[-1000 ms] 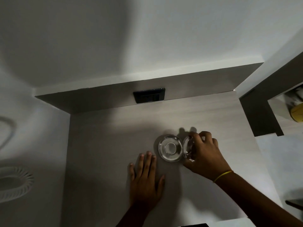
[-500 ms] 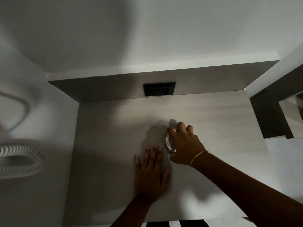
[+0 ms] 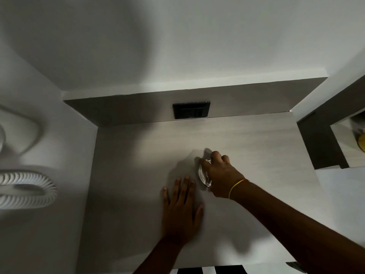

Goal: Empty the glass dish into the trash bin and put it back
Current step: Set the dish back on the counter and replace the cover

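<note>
Since a second ago, the right hand (image 3: 219,175) is being shifted over the glass dish (image 3: 202,175), which is now mostly covered; only a curved clear rim is being left visible at the hand's left edge. Dish is being gripped from above, fingers curled around it, on the pale wood-grain countertop (image 3: 256,147). Left hand (image 3: 182,206) is being kept flat, fingers spread, palm down on the counter just beside the dish, holding nothing. A thin yellow thread band (image 3: 236,185) is being worn on the right wrist. A dark rectangular wall plate (image 3: 191,111) is sitting in the backsplash behind.
</note>
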